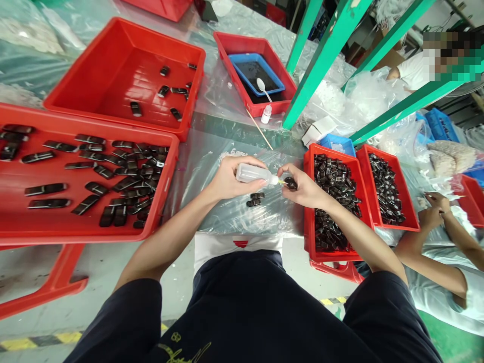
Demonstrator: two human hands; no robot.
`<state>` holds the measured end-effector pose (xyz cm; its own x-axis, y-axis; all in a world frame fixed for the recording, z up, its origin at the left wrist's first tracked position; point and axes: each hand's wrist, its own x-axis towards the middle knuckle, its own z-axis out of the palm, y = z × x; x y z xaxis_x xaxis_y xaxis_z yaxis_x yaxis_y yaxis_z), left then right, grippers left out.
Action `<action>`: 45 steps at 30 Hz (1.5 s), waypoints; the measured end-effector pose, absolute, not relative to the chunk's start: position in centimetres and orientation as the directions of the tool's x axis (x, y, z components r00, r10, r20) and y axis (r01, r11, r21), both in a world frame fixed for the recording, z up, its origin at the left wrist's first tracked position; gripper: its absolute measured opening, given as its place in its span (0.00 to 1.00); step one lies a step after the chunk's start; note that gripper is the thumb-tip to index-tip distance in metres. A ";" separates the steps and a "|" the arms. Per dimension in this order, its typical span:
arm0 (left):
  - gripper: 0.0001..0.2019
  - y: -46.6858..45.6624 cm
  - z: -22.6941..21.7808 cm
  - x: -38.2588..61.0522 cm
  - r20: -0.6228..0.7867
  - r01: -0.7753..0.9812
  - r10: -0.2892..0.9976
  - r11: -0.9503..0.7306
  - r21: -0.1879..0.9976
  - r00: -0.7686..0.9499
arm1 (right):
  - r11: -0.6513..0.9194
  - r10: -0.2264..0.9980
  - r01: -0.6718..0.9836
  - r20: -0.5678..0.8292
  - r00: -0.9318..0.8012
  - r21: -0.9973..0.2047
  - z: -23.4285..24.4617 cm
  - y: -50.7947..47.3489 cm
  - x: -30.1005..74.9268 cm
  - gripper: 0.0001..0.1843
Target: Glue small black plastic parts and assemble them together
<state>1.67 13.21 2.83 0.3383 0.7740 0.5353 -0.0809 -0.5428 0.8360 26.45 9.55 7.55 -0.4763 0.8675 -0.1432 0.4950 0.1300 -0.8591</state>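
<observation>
My left hand [232, 179] is wrapped round a clear squeeze bottle [251, 173] lying almost level, its white cap and thin yellowish tip pointing right. In my right hand [300, 186] a small dark, glossy part [291, 183] is pinched between thumb and fingers. The bottle's tip meets or nearly meets this part; I cannot tell which. Just below, between my hands, several similar dark parts [255, 199] lie on the plastic-covered table [212, 217].
Red trays of dark parts stand left [91, 234] and right [308, 222]. Beyond are a stick [259, 130], a small white bottle [266, 114], and a blue tray [236, 63] with a white spoon [261, 84]. Green posts [302, 91] rise ahead. A co-worker's hands [434, 207] work at right.
</observation>
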 end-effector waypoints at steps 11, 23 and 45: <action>0.13 13.1 3.5 1.8 0.409 -0.055 0.769 -0.441 0.896 0.491 | 0.064 0.764 0.605 -0.351 -0.541 -0.794 8.0 9.6 26.3 0.21; 0.20 14.0 2.6 1.7 0.319 -0.048 0.799 -0.344 0.938 0.510 | -0.037 0.678 0.592 -0.456 -0.577 -0.805 7.8 10.3 26.4 0.20; 0.23 13.9 2.9 1.5 0.337 -0.063 0.792 -0.356 0.932 0.510 | -0.099 0.666 0.581 -0.487 -0.565 -0.808 8.4 10.0 26.1 0.21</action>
<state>1.53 13.90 2.92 0.5095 0.7918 0.3367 -0.0627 -0.3561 0.9323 26.09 10.03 8.38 -0.5646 0.6662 -0.4872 0.5806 -0.0991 -0.8081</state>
